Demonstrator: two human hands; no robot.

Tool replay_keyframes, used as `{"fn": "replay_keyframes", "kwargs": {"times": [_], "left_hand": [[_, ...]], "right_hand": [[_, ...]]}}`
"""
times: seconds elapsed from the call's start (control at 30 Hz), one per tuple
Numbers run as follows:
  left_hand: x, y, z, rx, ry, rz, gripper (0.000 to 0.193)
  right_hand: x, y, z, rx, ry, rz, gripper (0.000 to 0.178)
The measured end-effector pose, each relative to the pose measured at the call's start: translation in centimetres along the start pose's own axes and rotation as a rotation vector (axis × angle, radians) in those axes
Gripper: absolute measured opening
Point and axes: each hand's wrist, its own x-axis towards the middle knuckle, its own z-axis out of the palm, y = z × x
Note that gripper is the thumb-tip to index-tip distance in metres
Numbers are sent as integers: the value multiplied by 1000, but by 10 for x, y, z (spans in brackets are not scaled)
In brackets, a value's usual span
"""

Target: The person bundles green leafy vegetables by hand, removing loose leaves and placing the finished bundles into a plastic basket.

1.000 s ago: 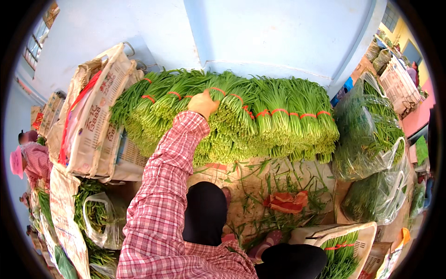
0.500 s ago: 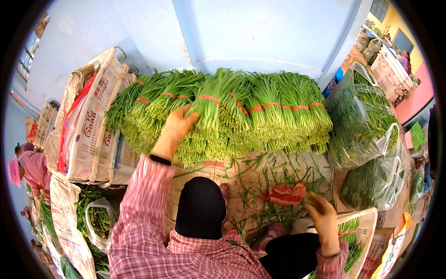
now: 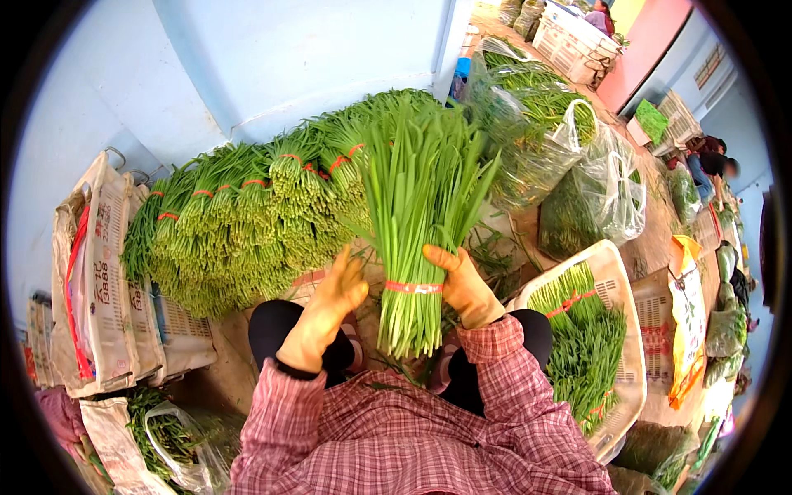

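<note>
A banded bundle of garlic chives [image 3: 425,198] stands upright before me, leaves up and pale cut stems down, with a red band low around it. My right hand [image 3: 469,289], in an orange-yellow glove, grips its right side near the band, thumb in front and the other fingers hidden behind. To the left of the stems, my left hand [image 3: 328,305] is gloved too, its fingers loosely apart and nothing in it. Beyond it, many similar banded bundles lie in a large stacked pile [image 3: 247,239] against the wall.
By my right knee sits a pale plastic basket [image 3: 631,330] holding banded chives. Clear plastic bags [image 3: 577,186] of greens stand farther right. White crates [image 3: 107,272] rise at the left, and loose leaves litter the floor. A blue wall [image 3: 330,49] backs the pile.
My left hand, which was holding a bundle at the pile, has come back empty. My right hand has moved from beside the basket and now grips a bundle. The view has turned right.
</note>
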Motion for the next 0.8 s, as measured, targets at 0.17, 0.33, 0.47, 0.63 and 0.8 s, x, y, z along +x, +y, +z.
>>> {"fn": "replay_keyframes", "kwargs": {"times": [0.17,0.33,0.47,0.63,0.8], "left_hand": [[38,-46,48,-139,179,-55,44],[46,-69,36,-326,152,-107,35],[51,-77,36,-383,190,-115,34],[52,-79,40,-420,219,-157,33],[53,-86,52,-353,218,-96,27]], "right_hand": [[-11,30,-7,-262,362,-95,36],[-14,31,-29,-12,555,19,23],[-14,25,-42,-341,575,17,44],[-21,-13,-46,-757,673,-600,42],[-13,-22,24,-716,394,-444,28]]}}
